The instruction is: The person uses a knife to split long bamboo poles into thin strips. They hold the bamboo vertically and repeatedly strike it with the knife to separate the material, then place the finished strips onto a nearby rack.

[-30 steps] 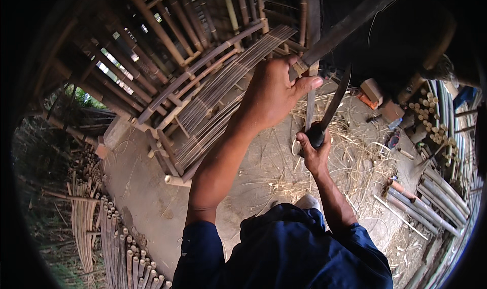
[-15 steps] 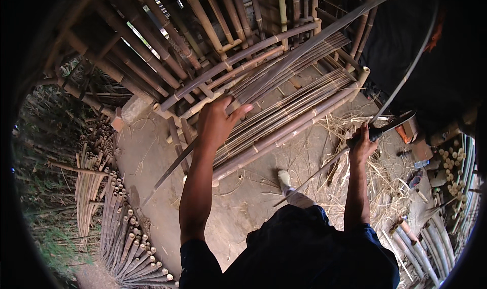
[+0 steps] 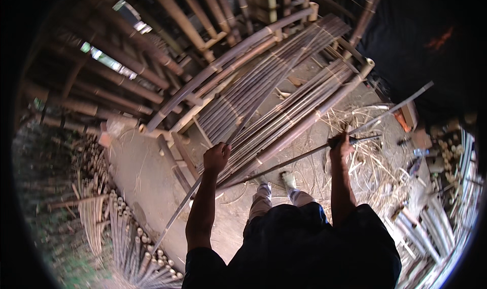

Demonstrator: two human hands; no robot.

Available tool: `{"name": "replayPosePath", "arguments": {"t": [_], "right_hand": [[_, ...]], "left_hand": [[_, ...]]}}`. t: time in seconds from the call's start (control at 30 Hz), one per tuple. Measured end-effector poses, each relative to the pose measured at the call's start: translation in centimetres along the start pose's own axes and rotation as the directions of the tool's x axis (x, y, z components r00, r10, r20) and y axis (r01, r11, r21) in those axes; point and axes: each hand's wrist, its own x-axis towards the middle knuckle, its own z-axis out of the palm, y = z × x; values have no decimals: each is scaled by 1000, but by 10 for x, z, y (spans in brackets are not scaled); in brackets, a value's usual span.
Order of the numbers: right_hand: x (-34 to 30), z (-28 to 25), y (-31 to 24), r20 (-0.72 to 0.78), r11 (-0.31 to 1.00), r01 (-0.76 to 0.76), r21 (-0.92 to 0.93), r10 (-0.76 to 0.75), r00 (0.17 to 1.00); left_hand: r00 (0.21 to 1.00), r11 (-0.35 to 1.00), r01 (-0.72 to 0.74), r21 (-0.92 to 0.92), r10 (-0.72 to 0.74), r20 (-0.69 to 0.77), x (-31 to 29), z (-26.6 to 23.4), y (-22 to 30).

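My left hand [image 3: 217,157] is closed around a long bamboo strip [image 3: 177,212]. One end of that strip slants down to the left, and the other stretches up across the slats of a low bamboo bench [image 3: 304,129]. My right hand [image 3: 343,144] grips a second long strip [image 3: 390,108], which sticks out on both sides of the fist. In the same fist is a dark-handled knife [image 3: 368,138], its blade pointing right; motion blur softens its outline. Both hands are above the near side of the bench, the right one beyond its lower right rail.
Bamboo poles [image 3: 203,10] stand as a wall behind the bench. Stacked cut poles [image 3: 134,251] lie at the lower left, more poles [image 3: 421,233] at the lower right. Shavings [image 3: 365,162] litter the ground on the right. A dark sheet [image 3: 421,15] hangs at the upper right.
My left hand has come down and nearer, closing on the strip, which now rests lower across the bench. My right hand has shifted slightly left, with its strip and knife lowered.
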Motion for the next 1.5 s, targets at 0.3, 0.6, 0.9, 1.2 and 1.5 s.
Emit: {"name": "replayPosePath", "arguments": {"t": [0.3,0.6,0.9,1.2,1.5], "right_hand": [[-64,99,111,-65,988,-59,-142,50,997],[-155,209,152,523,772,350,-531,-26,852],[-102,210,28,416,599,352,-720,-35,909],[11,163,-53,435,522,303,-797,149,888],[127,106,-99,243,623,37,-781,249,938]], "left_hand": [[985,921,-54,385,112,-130,169,42,-71],[552,408,662,-628,301,778,314,65,60],[523,107,839,-534,111,845,303,27,31],[929,943,149,-298,-30,368,239,58,69],[890,929,-67,-364,220,398,129,63,216]]}}
